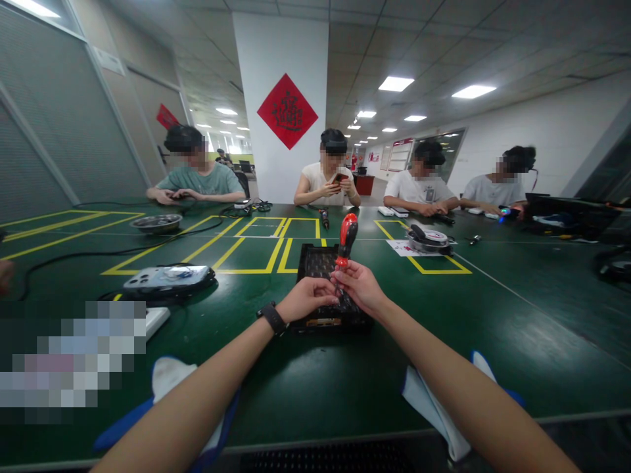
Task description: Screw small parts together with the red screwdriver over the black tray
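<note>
A screwdriver (348, 238) with a red and black handle stands nearly upright, handle on top. My right hand (362, 287) is closed around its shaft just under the handle. My left hand (310, 299), with a dark watch on the wrist, has its fingers pinched together beside the shaft. Whatever those fingers hold, if anything, is too small to make out. Both hands are over a black open box (315, 259) in front of me. Its inside is dark and partly covered by my hands, and the screwdriver's tip is hidden.
White and blue gloves (436, 407) lie near the table's front edge, on both sides. To the left are a phone (170, 279) and a metal bowl (156, 224). A power drill (324, 219) lies beyond the box. At the right sits a round metal container (430, 240). Several people sit opposite.
</note>
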`<state>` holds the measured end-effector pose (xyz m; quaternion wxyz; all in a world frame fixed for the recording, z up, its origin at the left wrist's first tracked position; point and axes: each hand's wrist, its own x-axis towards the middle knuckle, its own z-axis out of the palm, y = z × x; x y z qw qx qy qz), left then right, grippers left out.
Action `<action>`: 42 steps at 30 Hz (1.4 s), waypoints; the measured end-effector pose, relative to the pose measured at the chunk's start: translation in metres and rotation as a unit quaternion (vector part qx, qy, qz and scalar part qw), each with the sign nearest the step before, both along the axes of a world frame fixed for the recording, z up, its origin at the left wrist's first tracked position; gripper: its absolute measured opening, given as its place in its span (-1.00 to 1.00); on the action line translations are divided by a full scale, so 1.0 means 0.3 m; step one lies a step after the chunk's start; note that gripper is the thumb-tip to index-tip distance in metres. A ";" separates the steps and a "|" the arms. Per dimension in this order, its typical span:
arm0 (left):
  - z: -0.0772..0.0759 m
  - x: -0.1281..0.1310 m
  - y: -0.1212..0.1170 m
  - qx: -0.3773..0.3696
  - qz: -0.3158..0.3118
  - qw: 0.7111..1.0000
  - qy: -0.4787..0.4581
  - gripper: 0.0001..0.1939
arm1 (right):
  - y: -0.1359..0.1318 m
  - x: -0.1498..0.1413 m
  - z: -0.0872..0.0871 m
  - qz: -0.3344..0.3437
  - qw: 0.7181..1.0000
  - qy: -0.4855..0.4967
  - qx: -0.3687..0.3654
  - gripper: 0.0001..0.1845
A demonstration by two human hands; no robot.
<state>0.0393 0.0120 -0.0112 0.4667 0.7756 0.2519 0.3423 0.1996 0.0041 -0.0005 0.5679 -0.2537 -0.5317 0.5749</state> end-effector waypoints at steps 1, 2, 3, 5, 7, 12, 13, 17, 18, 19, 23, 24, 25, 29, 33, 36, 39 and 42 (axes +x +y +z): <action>0.000 0.001 0.000 -0.002 0.000 1.000 -0.001 -0.70 | 0.001 -0.001 -0.001 -0.004 1.000 -0.001 0.004 -0.73; 0.000 0.001 0.000 -0.003 0.000 1.000 -0.001 -0.70 | 0.002 -0.002 -0.002 -0.008 1.000 -0.002 0.007 -0.73; 0.000 0.002 -0.001 -0.003 0.002 1.000 0.000 -0.69 | 0.003 -0.004 -0.004 -0.012 1.000 -0.001 0.011 -0.74; 0.002 0.003 -0.002 -0.001 0.004 1.000 0.006 -0.70 | 0.006 -0.007 -0.007 -0.019 1.000 0.003 0.016 -0.74; 0.004 0.003 -0.004 0.004 0.003 1.000 0.015 -0.71 | 0.008 -0.010 -0.009 -0.022 1.000 0.010 0.018 -0.73; 0.010 0.000 -0.009 0.021 -0.006 1.000 0.020 -0.73 | 0.005 -0.013 -0.004 -0.018 1.000 0.021 0.010 -0.72; 0.011 -0.001 -0.010 0.022 -0.011 0.999 0.021 -0.73 | 0.003 -0.012 -0.002 -0.010 1.000 0.016 0.005 -0.73; 0.011 -0.004 -0.008 0.028 -0.029 0.999 0.026 -0.74 | -0.006 0.000 0.011 0.036 0.999 -0.009 -0.007 -0.81; 0.011 -0.004 -0.007 0.027 -0.032 0.999 0.026 -0.74 | -0.007 0.003 0.014 0.047 0.999 -0.008 -0.006 -0.81; 0.011 -0.005 -0.007 0.026 -0.037 0.999 0.025 -0.74 | -0.008 0.007 0.017 0.058 0.998 -0.006 -0.005 -0.80; 0.012 -0.007 -0.004 0.025 -0.055 0.998 0.020 -0.76 | -0.009 0.020 0.027 0.103 0.995 -0.008 -0.005 -0.74; 0.012 -0.007 -0.003 0.025 -0.058 0.998 0.018 -0.76 | -0.008 0.022 0.028 0.108 0.994 -0.010 -0.004 -0.74; 0.011 -0.007 -0.002 0.024 -0.059 0.998 0.014 -0.77 | -0.008 0.023 0.028 0.109 0.994 -0.011 -0.004 -0.74; 0.005 -0.008 0.003 0.009 -0.060 0.998 -0.002 -0.76 | -0.006 0.019 0.020 0.081 0.997 -0.011 -0.005 -0.74; -0.002 -0.006 0.004 -0.007 -0.042 0.999 -0.008 -0.73 | 0.003 0.009 0.005 0.035 0.999 -0.010 -0.009 -0.74; 0.000 -0.004 0.001 -0.009 -0.031 0.999 -0.008 -0.72 | 0.008 0.004 -0.003 0.011 1.000 -0.012 -0.010 -0.73; 0.006 -0.002 -0.005 -0.006 -0.024 1.000 -0.002 -0.72 | 0.007 -0.001 -0.007 -0.001 1.000 -0.016 -0.006 -0.72; 0.010 -0.002 -0.008 -0.005 -0.018 1.000 0.004 -0.71 | 0.005 -0.004 -0.007 -0.017 1.000 -0.014 0.006 -0.71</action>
